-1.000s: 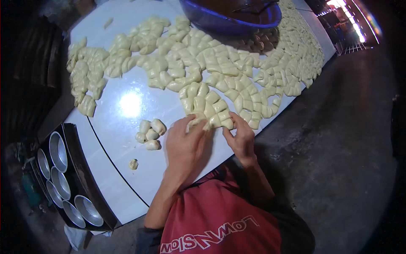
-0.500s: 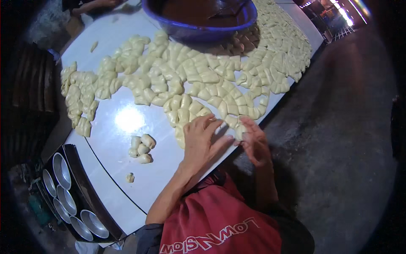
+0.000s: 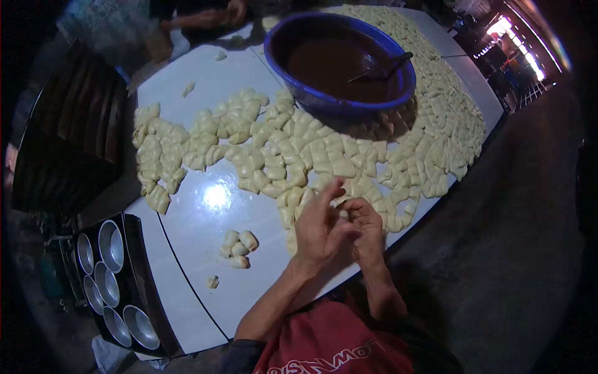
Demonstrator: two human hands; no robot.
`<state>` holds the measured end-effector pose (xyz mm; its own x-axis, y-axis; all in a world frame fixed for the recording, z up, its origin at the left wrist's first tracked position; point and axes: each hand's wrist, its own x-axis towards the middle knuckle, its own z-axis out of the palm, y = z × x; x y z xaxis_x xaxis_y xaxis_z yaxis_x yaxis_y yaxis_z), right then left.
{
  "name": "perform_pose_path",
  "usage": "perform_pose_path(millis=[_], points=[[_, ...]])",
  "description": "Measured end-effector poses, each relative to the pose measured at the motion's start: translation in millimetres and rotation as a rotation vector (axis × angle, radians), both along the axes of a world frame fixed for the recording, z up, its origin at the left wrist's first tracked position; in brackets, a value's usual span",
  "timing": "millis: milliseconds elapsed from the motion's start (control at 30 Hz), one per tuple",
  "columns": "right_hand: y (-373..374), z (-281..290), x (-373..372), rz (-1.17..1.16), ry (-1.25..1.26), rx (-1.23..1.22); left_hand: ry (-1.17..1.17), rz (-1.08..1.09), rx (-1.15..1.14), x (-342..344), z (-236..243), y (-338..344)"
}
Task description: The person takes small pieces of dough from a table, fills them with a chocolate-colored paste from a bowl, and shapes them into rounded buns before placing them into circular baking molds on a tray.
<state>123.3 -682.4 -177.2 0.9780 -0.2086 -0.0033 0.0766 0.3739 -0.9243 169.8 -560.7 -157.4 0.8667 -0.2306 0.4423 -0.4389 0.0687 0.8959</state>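
Observation:
My left hand (image 3: pixel 319 234) is over the dough near the table's near right edge, its fingers extended and apart, the index raised. Just to its right, partly behind it, my right hand (image 3: pixel 367 227) has curled fingers pinching what looks like a small pale piece of dough (image 3: pixel 342 214). Pale, glossy, flattened dough pieces (image 3: pixel 330 159) spread in joined patches across the white table (image 3: pixel 174 262). Left of my hands lie several rolled dough pieces (image 3: pixel 238 249) and a small lump (image 3: pixel 213 282).
A blue tub (image 3: pixel 277 62) of brown liquid with a dark utensil (image 3: pixel 392 65) stands at the back. At left are a rack of round metal pans (image 3: pixel 111 246) and stacked dark trays (image 3: pixel 75 137). A co-worker's hand (image 3: pixel 235 12) shows across the table.
The view has shifted, showing more of the far side. My left hand's fingers have lifted from the dough, and my right hand has drawn in beside it, fingers curling.

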Motion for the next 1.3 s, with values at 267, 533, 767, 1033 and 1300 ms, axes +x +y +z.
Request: perform_pose_path(millis=[267, 533, 767, 1033, 1300], points=[[-17, 50, 82, 0.266, 0.082, 0.303, 0.134, -0.025, -0.433, 36, -34, -43], [-106, 75, 285, 0.217, 0.057, -1.042, 0.706, 0.044, -0.200, 47, -36, 32], [-118, 51, 317, 0.659, 0.167, -1.542, 0.729, 0.157, -0.101, 31, -27, 63], [-96, 87, 266, 0.345, 0.090, -0.789, 0.701, 0.042, -0.137, 37, -22, 39], [-5, 40, 153, 0.325, 0.065, 0.146, 0.896, -0.123, -0.622, 39, 14, 19]])
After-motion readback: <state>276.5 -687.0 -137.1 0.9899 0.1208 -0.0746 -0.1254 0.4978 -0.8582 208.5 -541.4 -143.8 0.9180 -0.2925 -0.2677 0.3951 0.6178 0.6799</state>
